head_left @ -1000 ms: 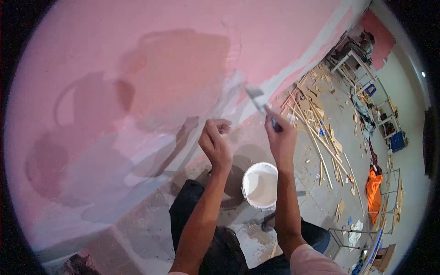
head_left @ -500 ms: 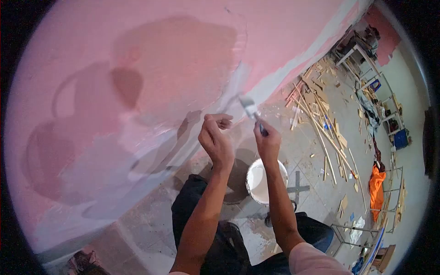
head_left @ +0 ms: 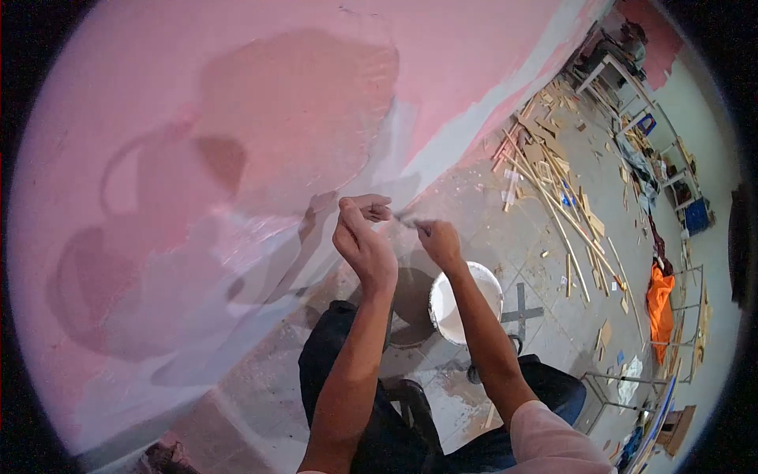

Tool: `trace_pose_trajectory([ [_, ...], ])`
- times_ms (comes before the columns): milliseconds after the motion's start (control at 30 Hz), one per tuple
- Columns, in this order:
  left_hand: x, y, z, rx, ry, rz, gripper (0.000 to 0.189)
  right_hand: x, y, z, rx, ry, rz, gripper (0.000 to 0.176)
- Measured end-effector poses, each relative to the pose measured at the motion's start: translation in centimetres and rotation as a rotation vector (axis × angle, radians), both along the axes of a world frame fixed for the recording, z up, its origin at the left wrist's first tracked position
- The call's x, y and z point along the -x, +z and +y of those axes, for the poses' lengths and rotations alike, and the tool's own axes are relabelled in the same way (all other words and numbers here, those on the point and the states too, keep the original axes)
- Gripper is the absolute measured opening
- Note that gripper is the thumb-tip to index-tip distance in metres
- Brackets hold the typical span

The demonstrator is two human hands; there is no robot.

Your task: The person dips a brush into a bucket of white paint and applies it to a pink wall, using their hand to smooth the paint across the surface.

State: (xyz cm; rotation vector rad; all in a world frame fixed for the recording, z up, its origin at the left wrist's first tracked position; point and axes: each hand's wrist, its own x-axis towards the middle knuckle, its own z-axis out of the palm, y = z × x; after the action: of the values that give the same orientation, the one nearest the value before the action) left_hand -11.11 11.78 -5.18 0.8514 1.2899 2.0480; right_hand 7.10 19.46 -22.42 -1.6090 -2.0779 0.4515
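Observation:
My right hand (head_left: 439,241) grips a paintbrush (head_left: 404,222) whose head points left at the base of the pink wall (head_left: 237,118); the brush is mostly hidden behind my fingers. My left hand (head_left: 363,241) is raised beside it with the fingers curled and nothing visible in them. A grey-white painted band (head_left: 442,146) runs along the wall's lower edge. A white paint bucket (head_left: 466,304) stands on the floor just below my right forearm.
Scattered wood strips and offcuts (head_left: 553,182) litter the concrete floor to the right. An orange cloth (head_left: 659,304) lies farther right near metal frames. Tables and a person (head_left: 624,43) are at the far upper right. My dark-trousered legs (head_left: 355,379) are below.
My right hand has brought the paintbrush down and left along the wall, from the grey band to beside my left hand. The left hand has barely moved.

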Motion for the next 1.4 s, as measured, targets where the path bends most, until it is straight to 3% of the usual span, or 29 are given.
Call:
trace_pose_trajectory([
  [100,-0.3,-0.3,0.2,-0.016,-0.002,0.033,0.055,3.3,12.0,0.0,-0.037,-0.088,0.252,0.027],
  [133,-0.4,-0.2,0.2,-0.02,0.0,0.036,0.055,3.4,14.7,0.3,-0.205,-0.053,0.258,0.027],
  [167,-0.5,-0.3,0.1,-0.02,0.003,0.038,0.056,3.5,16.8,0.1,-0.37,-0.017,0.261,0.028],
  [300,-0.5,-0.5,0.2,-0.005,0.0,0.024,0.055,2.3,23.9,-1.8,-0.565,-0.003,0.487,0.029],
  [400,-0.7,-0.7,0.2,-0.013,-0.004,0.036,0.054,2.2,27.8,-3.5,-0.574,-0.128,0.546,0.032],
  [500,-1.4,-0.4,0.6,-0.02,-0.013,0.016,0.05,2.7,23.5,-0.6,-0.713,-0.047,0.599,0.031],
  [567,-2.2,-0.3,0.8,-0.006,-0.01,-0.006,0.046,3.1,17.1,1.4,-0.557,0.064,0.322,0.031],
  [600,-2.8,-0.2,1.1,0.001,-0.006,-0.029,0.05,4.6,14.2,1.3,-0.414,0.019,0.47,0.033],
  [633,-3.7,-0.3,1.4,0.01,-0.001,-0.052,0.054,4.4,11.7,1.1,-0.326,-0.009,0.424,0.037],
  [667,-4.4,-0.4,1.8,0.015,0.008,-0.068,0.058,3.8,10.0,0.9,-0.308,-0.013,0.359,0.035],
  [867,-9.1,-0.5,2.2,-0.153,-0.117,0.002,0.037,-2.3,2.0,2.2,-0.101,0.113,-0.084,0.031],
  [933,-10.6,-0.4,2.1,-0.215,-0.173,0.04,0.037,-3.0,1.7,2.6,-0.124,0.263,-0.262,0.031],
  [1000,-11.5,-0.3,1.9,-0.24,-0.19,0.163,0.039,-2.4,1.2,4.9,-0.03,0.187,-0.053,0.031],
  [1067,-12.2,-0.5,1.8,-0.223,-0.2,0.148,0.046,-0.1,5.0,5.8,0.097,0.077,0.08,0.031],
  [1100,-12.2,-0.1,1.5,-0.2,-0.218,0.113,0.048,1.8,9.9,5.0,0.173,0.004,0.107,0.031],
  [1233,-11.8,0.5,1.5,-0.182,-0.241,0.053,0.05,2.5,16.0,1.1,0.045,-0.022,0.435,0.027],
  [1300,-11.3,1.5,1.4,-0.204,-0.192,0.087,0.042,-0.3,14.7,0.3,-0.086,0.175,0.79,0.038],
  [1400,-11.0,0.7,0.9,-0.325,-0.284,0.203,0.035,1.4,17.3,-0.8,-0.285,-0.091,0.789,0.041],
])
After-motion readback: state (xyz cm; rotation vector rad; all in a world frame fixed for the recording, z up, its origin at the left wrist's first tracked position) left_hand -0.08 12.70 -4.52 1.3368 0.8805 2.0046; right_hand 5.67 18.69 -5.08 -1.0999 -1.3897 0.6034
